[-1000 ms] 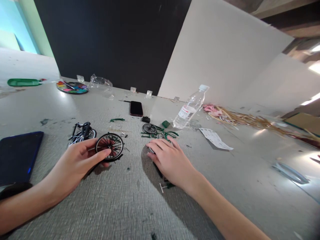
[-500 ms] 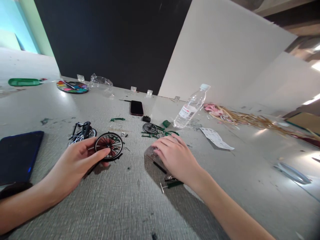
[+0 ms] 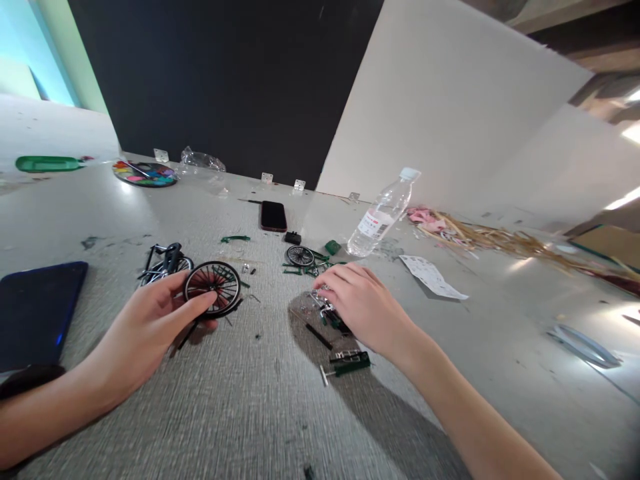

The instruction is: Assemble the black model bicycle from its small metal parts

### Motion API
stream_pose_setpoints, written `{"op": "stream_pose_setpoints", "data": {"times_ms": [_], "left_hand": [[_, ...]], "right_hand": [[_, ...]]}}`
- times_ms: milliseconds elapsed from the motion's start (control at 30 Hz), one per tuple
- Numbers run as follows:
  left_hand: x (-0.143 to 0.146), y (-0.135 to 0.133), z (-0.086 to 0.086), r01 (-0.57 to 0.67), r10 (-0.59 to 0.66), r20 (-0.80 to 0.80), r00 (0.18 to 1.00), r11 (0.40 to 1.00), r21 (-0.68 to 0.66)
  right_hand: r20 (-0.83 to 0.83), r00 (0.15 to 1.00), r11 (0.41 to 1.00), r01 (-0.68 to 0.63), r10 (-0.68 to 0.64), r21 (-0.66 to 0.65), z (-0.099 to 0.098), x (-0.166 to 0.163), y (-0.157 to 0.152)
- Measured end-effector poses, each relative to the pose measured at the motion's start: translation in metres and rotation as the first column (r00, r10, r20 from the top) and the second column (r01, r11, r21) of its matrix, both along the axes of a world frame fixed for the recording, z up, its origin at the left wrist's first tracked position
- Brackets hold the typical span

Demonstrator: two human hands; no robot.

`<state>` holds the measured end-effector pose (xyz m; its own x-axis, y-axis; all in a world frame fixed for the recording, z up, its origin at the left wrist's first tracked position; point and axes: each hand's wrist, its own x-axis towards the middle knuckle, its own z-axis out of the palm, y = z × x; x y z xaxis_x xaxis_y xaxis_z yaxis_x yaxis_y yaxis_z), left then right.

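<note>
My left hand (image 3: 145, 327) grips a small black spoked model wheel (image 3: 212, 288) by its rim, holding it tilted just above the grey table (image 3: 250, 413). My right hand (image 3: 365, 307) lies palm down over a clear bag of small metal and green parts (image 3: 320, 308), fingers curled onto it. A second, smaller wheel (image 3: 300, 255) lies among green frame pieces (image 3: 320, 268) just beyond that hand. A green part with a metal pin (image 3: 347, 363) lies near my right wrist. A partly built model bicycle (image 3: 165, 261) sits behind my left hand.
A dark tablet (image 3: 35, 310) lies at the left edge. A phone (image 3: 273, 216), a plastic water bottle (image 3: 381, 213), a printed sheet (image 3: 433, 277), a paint palette (image 3: 144, 174) and a heap of straw (image 3: 480, 235) lie farther back. White boards stand at the right.
My right hand has slid to the right and farther away, uncovering the small parts bag and the green part with a pin. My left hand has lifted the wheel slightly and shifted it left.
</note>
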<state>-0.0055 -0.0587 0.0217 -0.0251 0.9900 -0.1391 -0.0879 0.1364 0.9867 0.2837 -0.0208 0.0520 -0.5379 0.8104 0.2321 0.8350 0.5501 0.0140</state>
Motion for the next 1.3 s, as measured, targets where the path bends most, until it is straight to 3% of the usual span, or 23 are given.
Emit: {"op": "stream_pose_setpoints", "data": {"times_ms": [233, 367, 733, 1067, 1300], "left_hand": [[0.0, 0.001, -0.002, 0.016, -0.016, 0.003, 1.0, 1.0, 0.001], [-0.001, 0.001, -0.004, 0.032, -0.032, -0.018, 0.999, 0.999, 0.006], [-0.003, -0.002, -0.001, 0.074, -0.074, -0.081, 0.994, 0.997, -0.005], [-0.002, -0.002, 0.0, 0.092, -0.09, -0.173, 0.981, 0.996, 0.001], [-0.003, -0.002, 0.0, 0.096, -0.095, -0.19, 0.977, 0.995, -0.003]], "right_hand": [[0.011, 0.999, 0.986, -0.039, 0.042, -0.16, 0.009, -0.001, -0.002], [0.017, 0.999, 0.982, -0.027, 0.03, -0.188, 0.008, -0.002, -0.005], [0.03, 0.999, 0.995, -0.01, 0.013, -0.103, -0.003, -0.007, -0.008], [0.194, 0.981, 0.999, -0.018, 0.027, -0.05, -0.013, -0.015, -0.013], [0.134, 0.99, 0.998, -0.039, 0.044, -0.046, -0.011, -0.013, -0.011]]}}
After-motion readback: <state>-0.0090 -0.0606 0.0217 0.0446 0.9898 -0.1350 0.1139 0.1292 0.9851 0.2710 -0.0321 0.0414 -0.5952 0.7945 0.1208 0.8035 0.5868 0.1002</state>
